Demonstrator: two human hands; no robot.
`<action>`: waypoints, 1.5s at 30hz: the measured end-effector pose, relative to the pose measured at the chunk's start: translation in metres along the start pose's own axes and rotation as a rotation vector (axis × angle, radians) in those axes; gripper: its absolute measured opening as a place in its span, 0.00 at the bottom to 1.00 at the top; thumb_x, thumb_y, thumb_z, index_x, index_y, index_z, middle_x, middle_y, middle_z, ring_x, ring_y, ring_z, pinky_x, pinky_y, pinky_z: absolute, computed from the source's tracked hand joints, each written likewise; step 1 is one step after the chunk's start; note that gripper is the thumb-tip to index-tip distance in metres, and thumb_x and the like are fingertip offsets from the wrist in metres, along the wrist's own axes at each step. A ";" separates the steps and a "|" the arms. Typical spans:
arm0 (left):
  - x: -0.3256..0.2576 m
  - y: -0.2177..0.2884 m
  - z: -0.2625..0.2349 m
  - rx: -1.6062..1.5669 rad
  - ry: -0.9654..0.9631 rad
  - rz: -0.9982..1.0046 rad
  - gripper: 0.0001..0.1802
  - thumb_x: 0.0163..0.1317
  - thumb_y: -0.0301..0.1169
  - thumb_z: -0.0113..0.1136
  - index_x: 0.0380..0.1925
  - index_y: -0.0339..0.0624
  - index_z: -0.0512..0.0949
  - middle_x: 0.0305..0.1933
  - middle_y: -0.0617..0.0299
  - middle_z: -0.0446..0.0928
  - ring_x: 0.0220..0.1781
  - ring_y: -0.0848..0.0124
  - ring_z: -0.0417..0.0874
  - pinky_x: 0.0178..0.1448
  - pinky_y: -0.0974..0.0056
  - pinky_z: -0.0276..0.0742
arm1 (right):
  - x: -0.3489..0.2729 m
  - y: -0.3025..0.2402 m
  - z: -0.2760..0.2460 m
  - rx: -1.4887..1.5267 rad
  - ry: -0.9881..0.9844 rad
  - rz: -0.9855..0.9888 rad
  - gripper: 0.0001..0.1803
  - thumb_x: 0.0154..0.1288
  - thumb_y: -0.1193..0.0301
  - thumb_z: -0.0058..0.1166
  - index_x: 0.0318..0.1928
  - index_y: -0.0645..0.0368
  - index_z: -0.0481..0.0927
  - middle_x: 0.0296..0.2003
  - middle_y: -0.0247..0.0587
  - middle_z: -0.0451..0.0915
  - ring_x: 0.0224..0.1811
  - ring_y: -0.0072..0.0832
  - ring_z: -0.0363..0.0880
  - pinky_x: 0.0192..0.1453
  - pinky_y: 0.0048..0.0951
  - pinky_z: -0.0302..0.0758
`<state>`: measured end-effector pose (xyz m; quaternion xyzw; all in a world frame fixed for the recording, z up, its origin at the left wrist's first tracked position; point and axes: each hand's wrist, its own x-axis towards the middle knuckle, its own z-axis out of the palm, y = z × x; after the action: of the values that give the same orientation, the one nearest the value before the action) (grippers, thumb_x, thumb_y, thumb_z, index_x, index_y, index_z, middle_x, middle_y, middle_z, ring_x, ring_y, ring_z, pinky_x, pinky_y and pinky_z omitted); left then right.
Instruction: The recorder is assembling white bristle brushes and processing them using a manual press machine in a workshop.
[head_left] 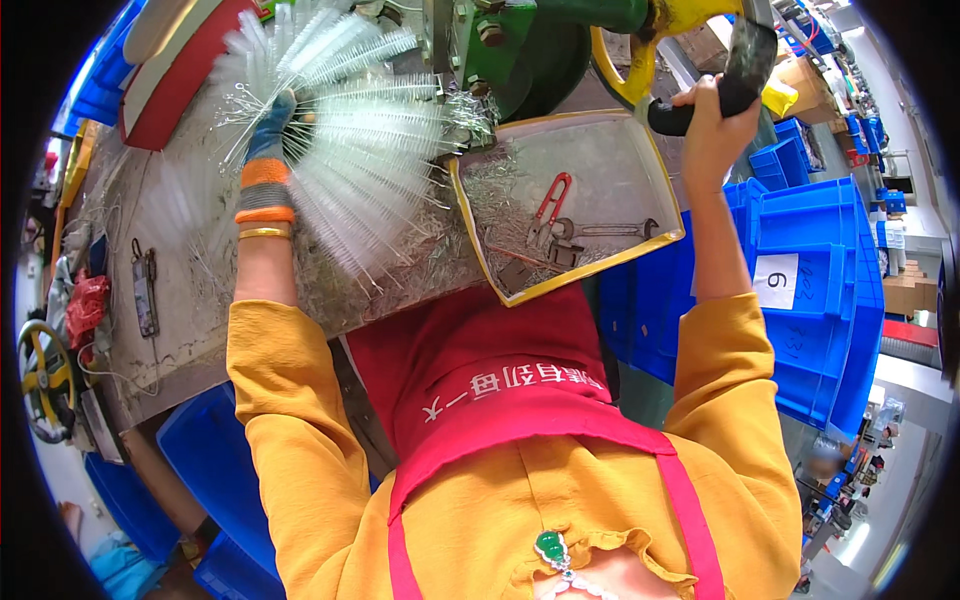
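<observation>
In a blue, orange and grey glove, my left hand [268,135] is closed around a fanned bundle of thin wire brushes [365,165] with white bristles. Their twisted wire ends poke out to the left of the glove. The right end of the fan reaches the foot of a green machine [520,50], beside shiny wire clippings [470,115]. Bare and raised, my right hand [718,125] grips a curved black handle [752,65] next to the machine's yellow part [668,18]. The handle partly hides its fingers.
A yellow-rimmed tray [590,272] at the bench's front edge holds red-handled pliers [552,200], a wrench [625,229] and wire scraps. Blue crates [820,290] stand to the right. More white brushes [185,205] lie left on the bench [190,340], near a red-sided box [165,105].
</observation>
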<state>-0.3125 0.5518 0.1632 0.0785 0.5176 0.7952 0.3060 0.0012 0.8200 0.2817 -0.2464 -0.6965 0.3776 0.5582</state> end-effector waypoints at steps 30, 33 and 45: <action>-0.003 0.000 0.009 -0.134 0.090 0.091 0.17 0.50 0.33 0.58 0.39 0.36 0.72 0.37 0.55 0.75 0.32 0.68 0.78 0.35 0.67 0.78 | 0.014 -0.003 -0.007 -0.038 -0.040 -0.034 0.09 0.47 0.75 0.45 0.31 0.64 0.63 0.14 0.37 0.71 0.16 0.22 0.72 0.24 0.20 0.70; 0.004 -0.004 0.004 -0.207 0.137 0.089 0.16 0.51 0.33 0.57 0.38 0.35 0.72 0.36 0.55 0.75 0.31 0.67 0.78 0.33 0.67 0.78 | 0.029 -0.018 -0.009 -0.136 -0.144 -0.027 0.09 0.47 0.75 0.45 0.29 0.64 0.64 0.14 0.37 0.72 0.15 0.21 0.72 0.23 0.19 0.70; 0.012 0.000 0.020 -0.087 0.330 0.033 0.16 0.51 0.32 0.56 0.38 0.34 0.72 0.35 0.54 0.75 0.30 0.67 0.78 0.34 0.66 0.78 | 0.078 -0.057 -0.001 -0.430 -0.230 0.089 0.07 0.47 0.74 0.44 0.18 0.65 0.68 0.11 0.38 0.68 0.10 0.24 0.68 0.13 0.23 0.64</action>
<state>-0.3134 0.5747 0.1695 -0.0579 0.5244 0.8239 0.2069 -0.0135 0.8461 0.3736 -0.3454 -0.8083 0.2704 0.3926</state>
